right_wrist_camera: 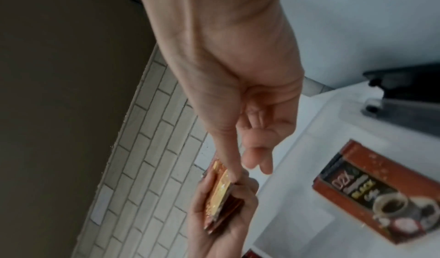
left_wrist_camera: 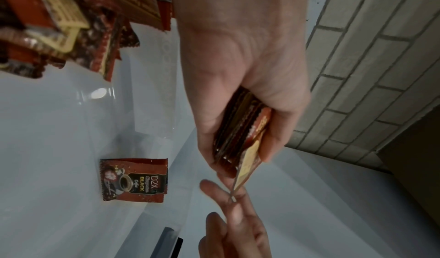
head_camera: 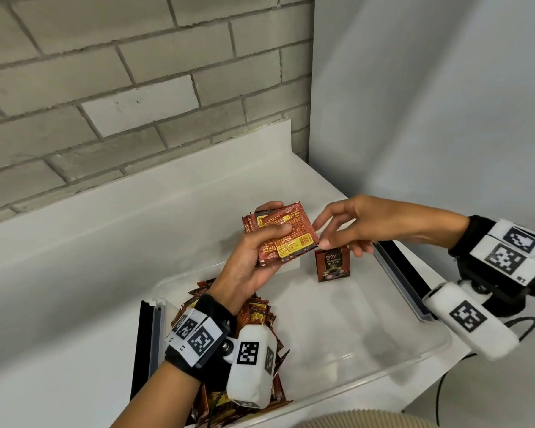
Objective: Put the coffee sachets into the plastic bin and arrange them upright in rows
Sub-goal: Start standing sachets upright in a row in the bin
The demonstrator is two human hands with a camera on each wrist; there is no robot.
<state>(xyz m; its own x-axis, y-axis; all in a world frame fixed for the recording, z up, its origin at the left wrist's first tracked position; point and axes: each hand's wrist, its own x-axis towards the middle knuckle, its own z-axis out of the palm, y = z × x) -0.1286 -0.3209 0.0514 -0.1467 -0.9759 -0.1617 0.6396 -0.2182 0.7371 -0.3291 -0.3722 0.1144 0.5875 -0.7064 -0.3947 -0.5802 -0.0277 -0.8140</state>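
My left hand [head_camera: 275, 220] holds a stack of red-brown coffee sachets [head_camera: 288, 239] above the clear plastic bin [head_camera: 414, 353], thumb on top and fingers underneath. My right hand [head_camera: 320, 236] pinches the right corner of the top sachet. The left wrist view shows the stack [left_wrist_camera: 240, 130] edge-on, with the top sachet's corner between the right-hand fingers [left_wrist_camera: 238, 215]. One sachet [head_camera: 332, 267] stands upright on the bin floor at the far right, its front facing me; it also shows as the standing sachet [right_wrist_camera: 371, 190] in the right wrist view. A loose pile of sachets [head_camera: 260, 313] fills the bin's near left.
The bin sits on a white counter [head_camera: 105, 257] against a grey brick wall [head_camera: 105, 88]. A white wall [head_camera: 414, 118] closes the right side. Black latches [head_camera: 142, 335] sit at the bin's left and right ends. A black cable [head_camera: 442, 387] hangs off the counter's right edge.
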